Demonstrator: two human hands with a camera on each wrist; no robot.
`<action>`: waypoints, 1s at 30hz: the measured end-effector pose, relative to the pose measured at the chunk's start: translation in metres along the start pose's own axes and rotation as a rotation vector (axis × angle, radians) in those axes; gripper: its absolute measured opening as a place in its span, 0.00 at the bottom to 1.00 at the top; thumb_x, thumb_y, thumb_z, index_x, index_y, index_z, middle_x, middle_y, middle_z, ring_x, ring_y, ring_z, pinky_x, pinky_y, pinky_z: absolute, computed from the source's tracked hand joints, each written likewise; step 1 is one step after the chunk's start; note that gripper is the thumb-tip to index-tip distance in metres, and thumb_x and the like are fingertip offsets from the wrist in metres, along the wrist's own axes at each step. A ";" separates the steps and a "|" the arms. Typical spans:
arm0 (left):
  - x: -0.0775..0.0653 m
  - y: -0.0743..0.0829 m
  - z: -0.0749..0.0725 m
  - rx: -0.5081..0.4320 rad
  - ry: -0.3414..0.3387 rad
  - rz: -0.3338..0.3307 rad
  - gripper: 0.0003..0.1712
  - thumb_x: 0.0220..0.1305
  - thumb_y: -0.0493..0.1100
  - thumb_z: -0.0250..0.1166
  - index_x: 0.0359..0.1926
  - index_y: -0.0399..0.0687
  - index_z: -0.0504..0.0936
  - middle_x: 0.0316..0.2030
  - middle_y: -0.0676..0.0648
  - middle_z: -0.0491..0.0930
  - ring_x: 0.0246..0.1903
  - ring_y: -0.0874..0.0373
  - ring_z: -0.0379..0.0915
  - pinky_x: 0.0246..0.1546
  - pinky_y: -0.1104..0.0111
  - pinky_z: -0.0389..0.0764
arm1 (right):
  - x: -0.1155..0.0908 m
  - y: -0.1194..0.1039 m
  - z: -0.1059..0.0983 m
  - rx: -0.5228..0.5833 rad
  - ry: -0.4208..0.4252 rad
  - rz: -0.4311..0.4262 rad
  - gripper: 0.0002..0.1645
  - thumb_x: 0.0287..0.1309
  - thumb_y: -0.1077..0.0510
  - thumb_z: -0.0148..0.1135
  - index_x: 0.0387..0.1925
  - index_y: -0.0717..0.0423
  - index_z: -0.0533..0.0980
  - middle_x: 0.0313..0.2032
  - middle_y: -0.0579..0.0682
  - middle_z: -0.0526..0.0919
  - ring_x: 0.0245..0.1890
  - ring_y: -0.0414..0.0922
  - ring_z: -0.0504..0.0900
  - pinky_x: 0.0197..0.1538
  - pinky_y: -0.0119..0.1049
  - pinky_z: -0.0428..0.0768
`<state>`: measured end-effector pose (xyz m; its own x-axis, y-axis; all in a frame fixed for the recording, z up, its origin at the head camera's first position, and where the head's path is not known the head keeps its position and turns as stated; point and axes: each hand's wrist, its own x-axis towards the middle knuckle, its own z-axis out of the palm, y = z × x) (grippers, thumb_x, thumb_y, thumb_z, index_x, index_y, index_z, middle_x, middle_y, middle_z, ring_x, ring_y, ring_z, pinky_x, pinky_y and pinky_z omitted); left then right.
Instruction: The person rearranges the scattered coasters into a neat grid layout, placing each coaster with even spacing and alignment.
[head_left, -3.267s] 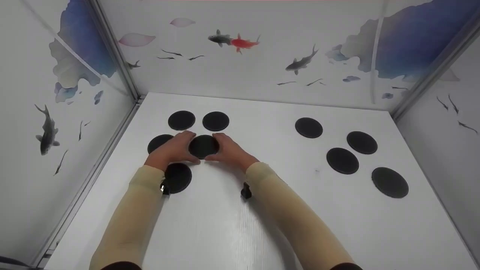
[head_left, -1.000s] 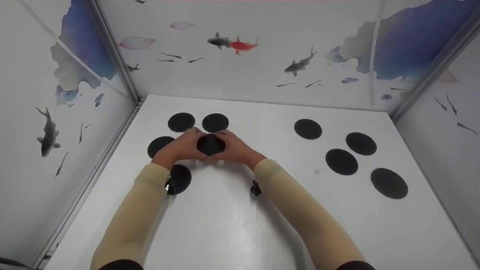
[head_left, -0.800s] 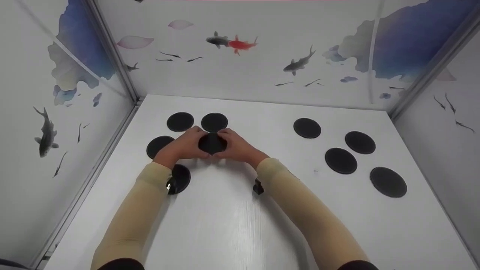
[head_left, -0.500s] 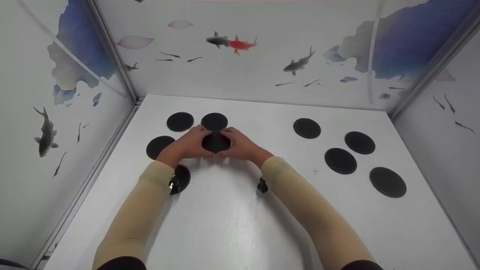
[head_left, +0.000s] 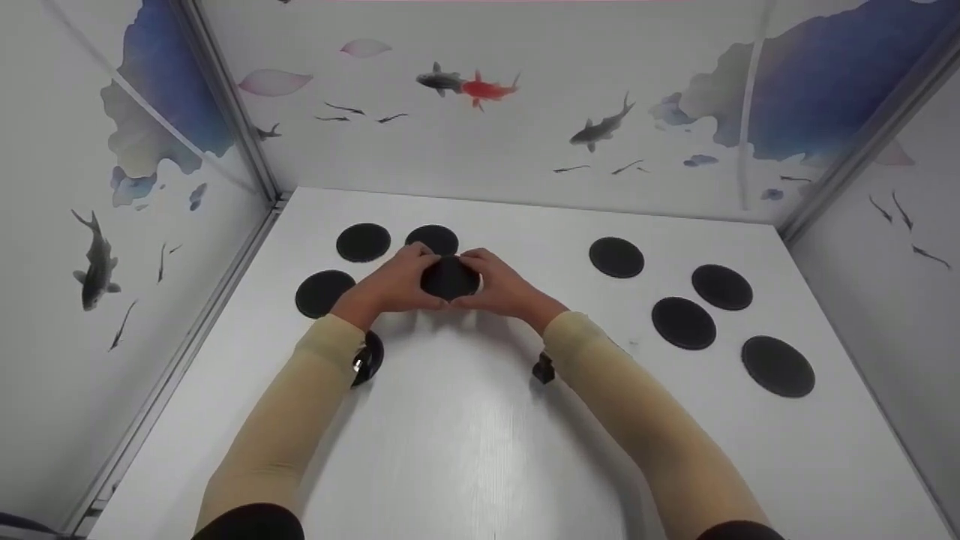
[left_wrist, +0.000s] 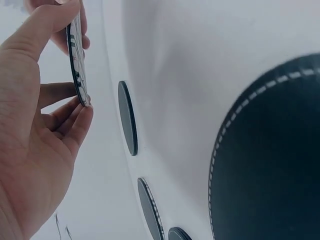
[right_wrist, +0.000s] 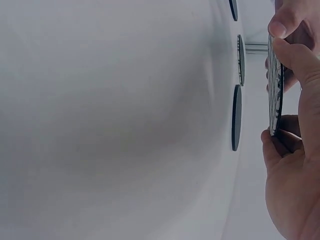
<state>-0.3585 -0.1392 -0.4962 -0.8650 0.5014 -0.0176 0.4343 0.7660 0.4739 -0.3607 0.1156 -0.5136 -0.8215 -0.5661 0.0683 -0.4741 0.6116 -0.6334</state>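
Observation:
Both hands hold one round coaster between them, its black face towards the head camera. My left hand grips its left edge and my right hand its right edge, thumbs at the near side and fingers at the far side. The wrist views show it edge-on and raised above the table; the coaster's other face has a black-and-white pattern. Just behind it, a black coaster lies partly hidden by the left fingers. Another coaster is partly covered by the left wrist.
On the white table more black coasters lie flat: a coaster at the back left, a coaster left of the hands, and several on the right, among them a coaster. White panels with painted fish enclose the table's back and sides.
Both hands have carried the held coaster to the right and a little further back, raising it so that it overlaps the coaster behind. The lying coasters stay where they were.

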 end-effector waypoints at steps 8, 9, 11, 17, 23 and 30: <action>0.012 0.012 0.004 0.024 -0.008 0.019 0.52 0.63 0.62 0.80 0.79 0.41 0.73 0.72 0.41 0.68 0.70 0.46 0.69 0.73 0.51 0.74 | -0.008 0.012 -0.009 -0.014 0.017 0.010 0.52 0.64 0.42 0.81 0.81 0.57 0.70 0.76 0.54 0.70 0.76 0.50 0.70 0.78 0.48 0.70; 0.014 0.013 0.004 0.024 -0.007 0.020 0.52 0.63 0.62 0.80 0.79 0.41 0.74 0.72 0.41 0.68 0.70 0.46 0.69 0.72 0.51 0.74 | -0.008 0.013 -0.011 -0.014 0.018 0.011 0.52 0.64 0.43 0.81 0.81 0.57 0.70 0.76 0.54 0.70 0.76 0.51 0.70 0.78 0.48 0.70; 0.017 0.014 0.006 0.020 -0.005 0.019 0.51 0.63 0.62 0.80 0.79 0.42 0.74 0.72 0.41 0.68 0.70 0.46 0.68 0.72 0.51 0.74 | -0.009 0.015 -0.013 -0.009 0.021 0.015 0.52 0.64 0.43 0.81 0.81 0.57 0.70 0.76 0.54 0.70 0.76 0.51 0.70 0.78 0.48 0.70; 0.028 0.019 0.009 0.023 -0.002 0.026 0.50 0.64 0.63 0.80 0.78 0.43 0.75 0.73 0.41 0.68 0.71 0.47 0.66 0.72 0.51 0.75 | -0.013 0.021 -0.021 0.000 0.029 0.038 0.51 0.64 0.42 0.81 0.81 0.55 0.71 0.76 0.53 0.69 0.76 0.51 0.70 0.78 0.50 0.70; 0.036 0.024 0.011 0.033 0.008 0.059 0.51 0.63 0.64 0.80 0.79 0.45 0.75 0.72 0.42 0.69 0.69 0.48 0.67 0.70 0.52 0.76 | -0.018 0.025 -0.029 0.012 0.031 0.056 0.51 0.65 0.42 0.81 0.81 0.55 0.70 0.77 0.53 0.68 0.77 0.50 0.68 0.79 0.50 0.69; 0.043 0.029 0.014 -0.004 0.009 0.069 0.47 0.62 0.64 0.80 0.74 0.46 0.78 0.67 0.44 0.70 0.65 0.49 0.69 0.68 0.52 0.77 | -0.021 0.031 -0.033 0.011 0.040 0.069 0.51 0.64 0.42 0.81 0.81 0.54 0.70 0.77 0.52 0.69 0.77 0.50 0.69 0.79 0.51 0.69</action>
<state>-0.3793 -0.0899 -0.4958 -0.8355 0.5491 0.0233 0.4918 0.7281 0.4775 -0.3687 0.1651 -0.5095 -0.8644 -0.4998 0.0552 -0.4125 0.6421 -0.6462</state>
